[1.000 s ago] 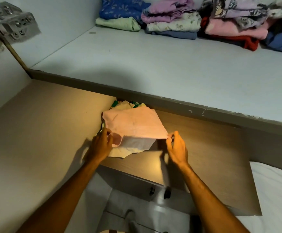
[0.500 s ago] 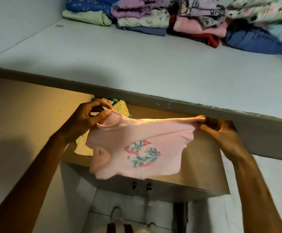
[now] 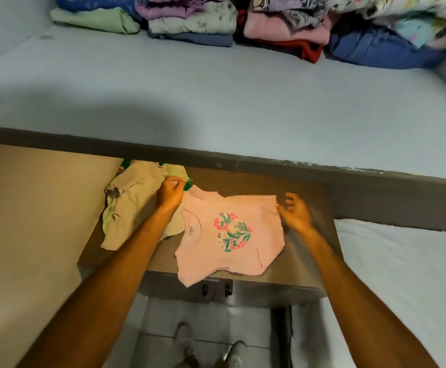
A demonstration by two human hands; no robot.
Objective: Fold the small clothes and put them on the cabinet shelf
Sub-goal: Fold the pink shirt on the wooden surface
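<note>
Pink shirt, held up before, now lies flat.

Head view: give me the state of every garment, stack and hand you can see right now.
pink shirt: spread flat, print up, unfolded, lower edge overhanging the wooden ledge
pale yellow garment: lying rumpled, unfolded
left hand: pinching the pink shirt's far left corner
right hand: fingers open at the shirt's right edge
folded stacks: piled at the back of the shelf
</note>
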